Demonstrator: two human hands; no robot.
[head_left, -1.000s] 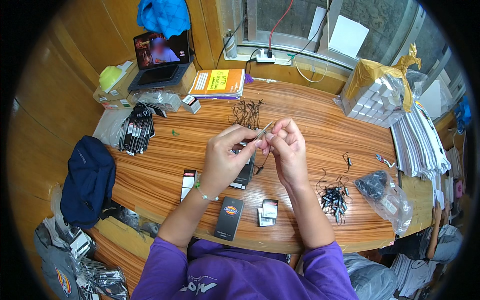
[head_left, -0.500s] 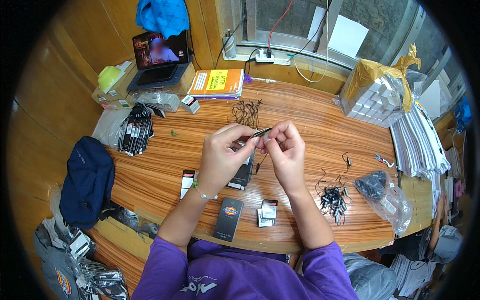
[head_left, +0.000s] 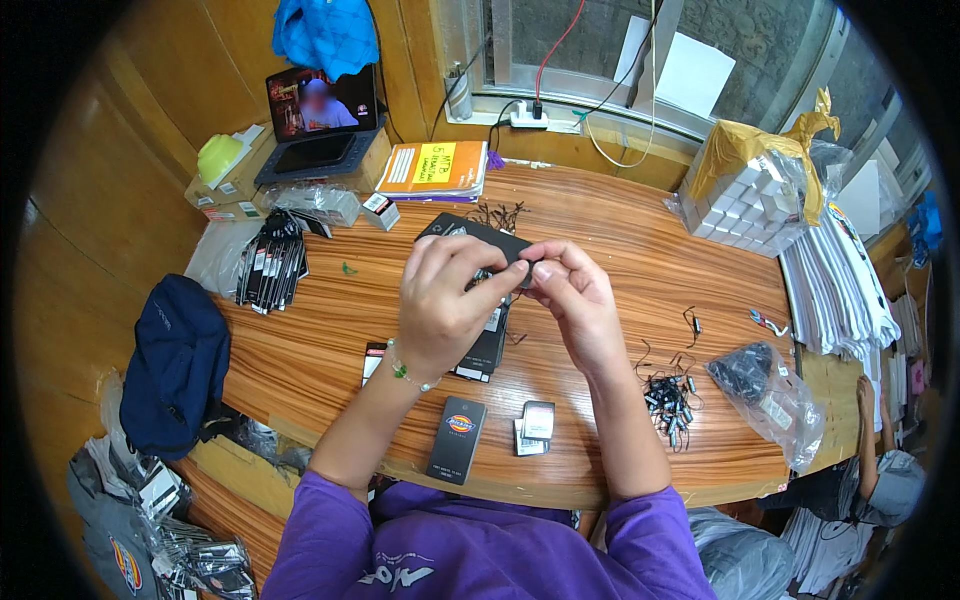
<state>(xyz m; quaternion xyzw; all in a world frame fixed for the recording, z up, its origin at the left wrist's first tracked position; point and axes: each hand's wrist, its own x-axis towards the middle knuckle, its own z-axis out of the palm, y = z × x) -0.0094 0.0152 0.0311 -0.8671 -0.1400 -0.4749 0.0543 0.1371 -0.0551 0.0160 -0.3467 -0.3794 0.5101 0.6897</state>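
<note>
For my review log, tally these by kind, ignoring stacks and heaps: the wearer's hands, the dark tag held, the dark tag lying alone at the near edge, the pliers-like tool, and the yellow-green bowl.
Wearer's hands: 2 (left hand, right hand)
Held dark tag: 1
Lone dark tag: 1
Pliers-like tool: 1
Yellow-green bowl: 1
Total: 6

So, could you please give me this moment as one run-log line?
left hand: holds dark tag | right hand: at the tag's right end, grip unclear | nearby: stacked tags, heap of corded pieces
</note>
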